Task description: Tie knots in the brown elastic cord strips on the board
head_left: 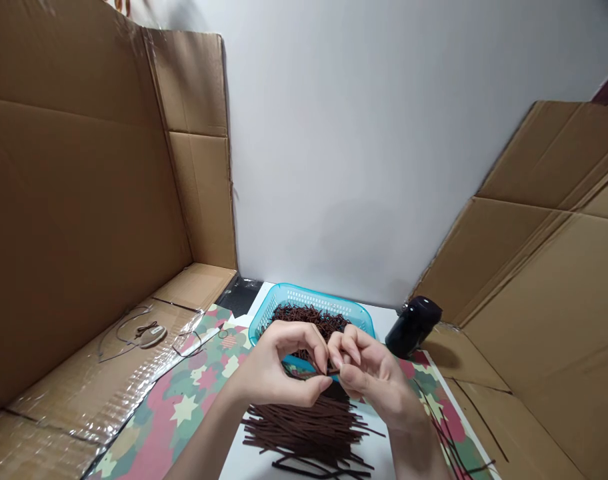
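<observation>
My left hand [279,370] and my right hand [367,373] meet in front of me, fingertips pinched together on a short dark brown strand [333,369] held between them. Just beyond the hands sits a blue plastic basket [284,300] filled with short brown strand pieces [314,317]. Below the hands lies a pile of long brown strands [309,430] on a white surface [244,463].
Flattened cardboard sheets [84,220] stand at the left and cardboard [544,293] leans at the right. A black cylindrical object [413,325] lies right of the basket. A patterned mat [184,400] with stars covers the table. A small tag with a cord [151,333] rests on the left cardboard.
</observation>
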A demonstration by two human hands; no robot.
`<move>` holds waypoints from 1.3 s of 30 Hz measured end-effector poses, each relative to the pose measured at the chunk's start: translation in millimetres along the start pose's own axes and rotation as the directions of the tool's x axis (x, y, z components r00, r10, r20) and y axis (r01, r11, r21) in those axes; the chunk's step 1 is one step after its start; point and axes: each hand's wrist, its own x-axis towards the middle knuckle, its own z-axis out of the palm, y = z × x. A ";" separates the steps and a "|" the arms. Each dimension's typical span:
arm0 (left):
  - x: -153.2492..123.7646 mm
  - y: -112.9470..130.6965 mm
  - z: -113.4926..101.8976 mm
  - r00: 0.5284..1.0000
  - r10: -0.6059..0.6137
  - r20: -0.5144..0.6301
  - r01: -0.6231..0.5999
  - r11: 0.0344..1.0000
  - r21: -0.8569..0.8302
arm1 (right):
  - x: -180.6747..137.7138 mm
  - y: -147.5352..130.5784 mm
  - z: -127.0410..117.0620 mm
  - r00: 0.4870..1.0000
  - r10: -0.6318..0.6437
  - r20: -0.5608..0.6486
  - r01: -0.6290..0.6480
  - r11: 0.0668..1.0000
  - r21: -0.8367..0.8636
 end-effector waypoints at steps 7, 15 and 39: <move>3.8 -4.7 -0.7 0.978 -0.072 -0.196 0.051 0.992 -0.111 | -0.4 -3.3 5.5 0.993 -0.053 -0.110 0.022 0.964 -0.267; 5.0 -6.4 -0.2 0.980 -0.098 -0.175 0.077 0.990 -0.121 | 0.8 -4.9 9.5 0.994 -0.085 -0.071 0.050 0.917 -0.395; -0.6 -15.0 -5.5 0.991 -0.112 0.076 0.117 0.991 -0.060 | -1.0 -0.8 -9.2 0.996 0.087 0.028 -0.077 0.964 -0.254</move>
